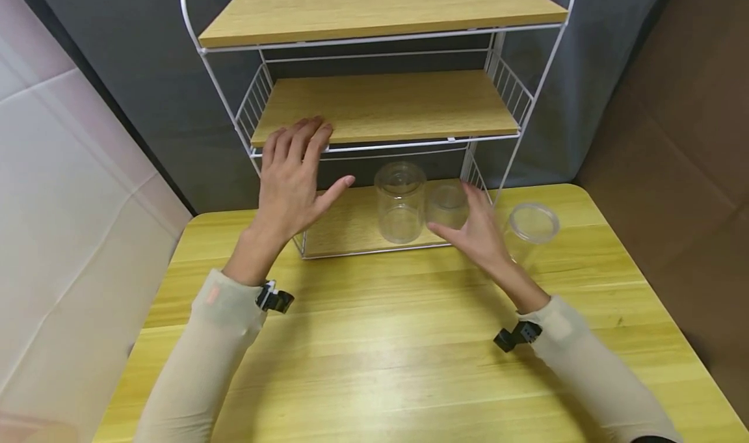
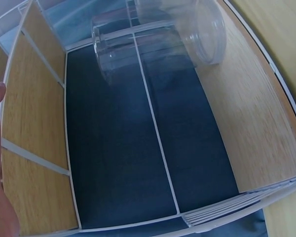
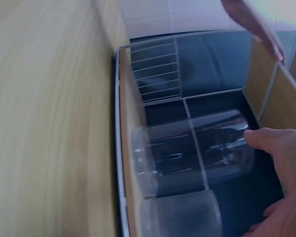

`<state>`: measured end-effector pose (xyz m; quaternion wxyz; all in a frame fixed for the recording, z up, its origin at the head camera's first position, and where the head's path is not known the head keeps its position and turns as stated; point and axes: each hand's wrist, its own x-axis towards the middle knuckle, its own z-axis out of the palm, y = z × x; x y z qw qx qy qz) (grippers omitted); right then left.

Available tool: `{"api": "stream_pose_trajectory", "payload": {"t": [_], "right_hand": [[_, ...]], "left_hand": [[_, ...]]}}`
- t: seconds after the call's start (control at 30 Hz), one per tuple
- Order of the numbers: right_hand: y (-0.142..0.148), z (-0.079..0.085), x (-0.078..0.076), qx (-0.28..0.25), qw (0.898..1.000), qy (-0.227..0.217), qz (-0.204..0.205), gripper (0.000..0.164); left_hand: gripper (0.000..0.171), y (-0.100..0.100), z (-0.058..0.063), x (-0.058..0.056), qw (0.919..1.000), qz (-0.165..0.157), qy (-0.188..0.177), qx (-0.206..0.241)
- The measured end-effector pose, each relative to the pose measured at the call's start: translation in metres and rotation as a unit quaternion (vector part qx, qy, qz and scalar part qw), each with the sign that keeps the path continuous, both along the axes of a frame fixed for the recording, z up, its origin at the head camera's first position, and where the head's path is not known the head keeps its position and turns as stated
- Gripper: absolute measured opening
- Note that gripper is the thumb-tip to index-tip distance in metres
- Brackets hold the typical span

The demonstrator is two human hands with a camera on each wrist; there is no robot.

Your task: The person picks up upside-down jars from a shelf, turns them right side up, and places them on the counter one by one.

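Note:
A tall clear jar (image 1: 400,212) stands on the rack's bottom shelf (image 1: 345,225), right of its middle. Beside it, to the right, is a shorter clear container (image 1: 447,202). My right hand (image 1: 476,231) is at this shorter container, thumb and fingers spread apart. In the right wrist view, the right hand (image 3: 286,165) appears above the two containers, with a gap to the shorter container (image 3: 182,215). My left hand (image 1: 292,176) rests over the front edge of the middle shelf (image 1: 386,108) at its left end, fingers extended and thumb out to the side.
The white wire rack with wooden shelves stands at the back of the wooden table (image 1: 374,352); its top shelf (image 1: 380,10) overhangs. Another clear jar (image 1: 534,225) stands on the table right of the rack, near my right forearm. A brown panel (image 1: 661,137) borders the right side.

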<state>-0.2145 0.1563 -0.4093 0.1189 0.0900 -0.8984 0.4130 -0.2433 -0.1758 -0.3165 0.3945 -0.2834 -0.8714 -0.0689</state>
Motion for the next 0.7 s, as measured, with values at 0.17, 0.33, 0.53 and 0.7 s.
{"api": "stream_pose_trajectory", "payload": {"t": [0.17,0.33,0.53,0.7], "right_hand": [[-0.004,-0.014,-0.008,-0.018,1.000,0.001,-0.017,0.111],[-0.008,-0.023,-0.016,-0.031,0.999,-0.002,-0.037,0.111],[-0.009,-0.032,-0.026,-0.038,0.998,-0.008,-0.058,0.108],[-0.009,-0.038,-0.032,-0.044,0.997,-0.008,-0.068,0.104]], "left_hand": [[0.084,-0.001,-0.001,0.000,1.0000,0.004,-0.003,0.000],[0.084,0.000,-0.002,0.000,0.9999,0.003,0.004,0.009],[0.085,0.000,-0.003,0.000,1.0000,0.004,0.000,0.009],[0.086,0.000,-0.002,0.000,1.0000,0.007,-0.004,0.006]]}}
